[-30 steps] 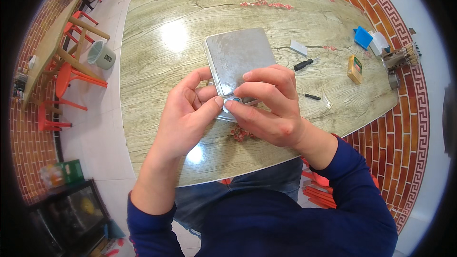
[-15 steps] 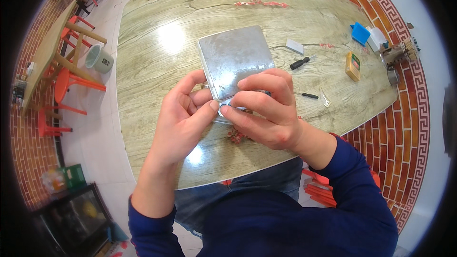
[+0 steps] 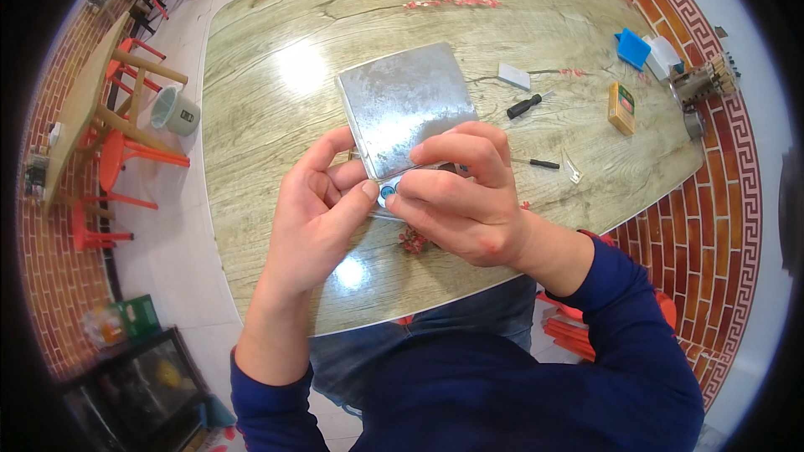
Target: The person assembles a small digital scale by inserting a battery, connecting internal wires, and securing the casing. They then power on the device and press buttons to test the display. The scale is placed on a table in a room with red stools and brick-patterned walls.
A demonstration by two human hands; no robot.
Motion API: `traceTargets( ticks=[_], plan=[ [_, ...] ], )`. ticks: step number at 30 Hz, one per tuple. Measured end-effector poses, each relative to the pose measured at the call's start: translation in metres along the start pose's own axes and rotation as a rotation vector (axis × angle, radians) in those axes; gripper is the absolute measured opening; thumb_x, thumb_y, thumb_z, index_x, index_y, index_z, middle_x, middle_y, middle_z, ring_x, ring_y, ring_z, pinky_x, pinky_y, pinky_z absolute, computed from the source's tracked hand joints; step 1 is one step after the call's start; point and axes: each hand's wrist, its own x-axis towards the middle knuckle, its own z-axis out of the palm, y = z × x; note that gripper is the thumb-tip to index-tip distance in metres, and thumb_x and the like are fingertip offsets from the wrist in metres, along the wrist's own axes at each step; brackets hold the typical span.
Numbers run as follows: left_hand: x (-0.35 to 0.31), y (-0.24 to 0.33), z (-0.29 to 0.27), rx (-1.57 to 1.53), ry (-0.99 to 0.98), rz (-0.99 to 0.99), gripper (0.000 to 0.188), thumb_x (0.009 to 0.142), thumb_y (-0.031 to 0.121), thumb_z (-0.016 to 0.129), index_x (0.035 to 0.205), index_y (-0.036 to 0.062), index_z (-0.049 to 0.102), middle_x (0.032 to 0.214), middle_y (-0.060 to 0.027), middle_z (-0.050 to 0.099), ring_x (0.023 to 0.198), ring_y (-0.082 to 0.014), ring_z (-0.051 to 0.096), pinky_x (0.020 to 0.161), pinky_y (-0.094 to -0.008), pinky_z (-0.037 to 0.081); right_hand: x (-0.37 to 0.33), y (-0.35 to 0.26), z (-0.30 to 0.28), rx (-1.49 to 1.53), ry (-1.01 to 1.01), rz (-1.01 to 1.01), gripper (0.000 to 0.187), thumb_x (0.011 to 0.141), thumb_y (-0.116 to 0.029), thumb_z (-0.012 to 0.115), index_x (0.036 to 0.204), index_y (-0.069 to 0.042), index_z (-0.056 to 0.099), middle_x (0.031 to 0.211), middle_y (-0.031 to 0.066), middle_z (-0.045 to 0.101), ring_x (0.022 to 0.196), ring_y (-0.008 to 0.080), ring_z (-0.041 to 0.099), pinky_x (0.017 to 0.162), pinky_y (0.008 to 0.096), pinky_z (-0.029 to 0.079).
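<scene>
Between my hands I hold a small square scale-like device with a scuffed silver metal top [image 3: 410,105], tilted over the table. My left hand [image 3: 314,213] is closed on its near left corner, with the thumb at the front edge. Curled over the near right part, my right hand [image 3: 465,201] has its fingertips at the plate's edge and on the front strip. A round blue-marked button [image 3: 387,192] shows between the thumb and fingertips. The right fingers hide most of the front strip, and I cannot tell whether they pinch anything small.
To the right lie a black-handled screwdriver [image 3: 525,106], a thinner one [image 3: 544,164], a clear plastic piece [image 3: 571,167] and a white block [image 3: 514,76]. Farther right are a yellow box [image 3: 621,109], a blue box [image 3: 634,50] and a metal stick holder [image 3: 702,88] by the brick wall.
The device has shifted slightly left in view with both hands. More of the blue-marked button shows between the fingers now. Both hands keep their hold.
</scene>
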Motion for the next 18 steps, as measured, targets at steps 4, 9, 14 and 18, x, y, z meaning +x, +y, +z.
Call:
traceTargets(
  ticks=[4,9,14,18],
  plan=[
    [-0.001,0.001,0.0,0.02,0.018,0.001,0.05,0.108,-0.01,0.057,0.157,-0.0082,0.047,0.134,-0.021,0.078,0.119,-0.0178,0.076,0.1,-0.0296,0.061,0.001,0.001,0.002,0.01,0.037,0.022,0.025,0.07,-0.011,0.084,0.094,-0.006,0.081,0.113,0.0034,0.075,0.11,0.0276,0.07,0.097,0.0458,0.051],
    [-0.001,-0.003,-0.003,0.032,0.026,-0.015,0.051,0.108,-0.009,0.058,0.157,-0.0081,0.047,0.134,-0.021,0.078,0.117,-0.0181,0.077,0.098,-0.0296,0.061,0.007,0.001,-0.006,0.042,0.005,0.044,0.028,0.075,-0.014,0.086,0.101,-0.006,0.08,0.113,0.0037,0.074,0.109,0.0284,0.07,0.099,0.0469,0.051],
    [0.002,-0.001,-0.006,0.076,0.087,-0.053,0.05,0.108,-0.009,0.055,0.157,-0.0081,0.047,0.134,-0.0215,0.078,0.118,-0.0194,0.078,0.099,-0.0329,0.063,0.009,0.03,-0.017,0.11,0.305,0.412,0.043,0.094,-0.022,0.084,0.13,-0.001,0.072,0.104,0.0061,0.071,0.097,0.0233,0.068,0.091,0.0391,0.054],
    [0.002,0.004,0.001,0.099,0.098,-0.054,0.051,0.108,-0.008,0.054,0.158,-0.0092,0.045,0.138,-0.0243,0.075,0.121,-0.0265,0.078,0.104,-0.04,0.066,0.001,0.044,-0.004,0.655,0.14,1.014,0.04,0.11,-0.024,0.072,0.138,0.004,0.065,0.092,0.0036,0.07,0.084,0.0117,0.064,0.077,0.0286,0.052]
  ],
)
